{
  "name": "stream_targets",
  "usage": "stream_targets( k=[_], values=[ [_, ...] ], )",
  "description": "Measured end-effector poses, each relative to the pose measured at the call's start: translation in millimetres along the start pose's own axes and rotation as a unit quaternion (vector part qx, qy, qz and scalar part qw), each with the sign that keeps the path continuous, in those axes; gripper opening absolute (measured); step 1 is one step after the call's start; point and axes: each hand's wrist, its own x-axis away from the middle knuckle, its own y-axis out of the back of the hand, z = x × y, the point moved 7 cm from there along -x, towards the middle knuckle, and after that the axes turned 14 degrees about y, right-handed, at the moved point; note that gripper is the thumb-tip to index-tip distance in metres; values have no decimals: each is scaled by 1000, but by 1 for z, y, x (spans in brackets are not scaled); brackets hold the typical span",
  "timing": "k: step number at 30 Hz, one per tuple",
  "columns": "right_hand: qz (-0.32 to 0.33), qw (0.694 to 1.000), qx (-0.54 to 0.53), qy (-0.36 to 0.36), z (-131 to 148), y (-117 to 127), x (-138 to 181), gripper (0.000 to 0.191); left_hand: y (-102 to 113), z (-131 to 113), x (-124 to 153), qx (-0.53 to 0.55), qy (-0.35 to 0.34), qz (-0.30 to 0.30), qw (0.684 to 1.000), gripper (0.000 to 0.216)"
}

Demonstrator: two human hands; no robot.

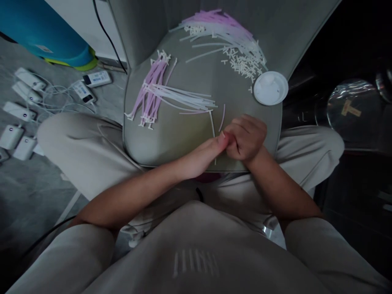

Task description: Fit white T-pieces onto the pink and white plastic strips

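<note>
My left hand [206, 154] and my right hand [248, 136] meet above the front of the seat. Closed into a fist, the right hand presses against the left thumb; the left hand's other fingers are mostly hidden. A thin white tube [212, 123] with a small connector at its top end runs down behind the left hand, its lower end showing below. One short pink tube [222, 117] ends close to the fingertips. Whatever is pinched between the hands is hidden. To the left, joined pink tubes [153, 87] carry white connectors at their ends, with loose white tubes [183, 96] across them.
On the grey chair seat [171, 143], a pile of pink and white tubes [220, 26] lies at the back. Small white connectors [243, 63] are heaped beside a round white dish [271, 88]. White devices with cables [29, 94] sit on the floor at left.
</note>
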Motion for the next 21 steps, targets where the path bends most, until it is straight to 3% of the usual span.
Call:
stream_targets(
  k=[9,21],
  values=[
    [44,998,-24,-36,-5,-5,1,64,1,-11,2,18,-28,22,999,81],
    [-27,1000,-3,-11,-11,16,-8,53,-6,-25,9,-42,-36,33,998,77]
  ],
)
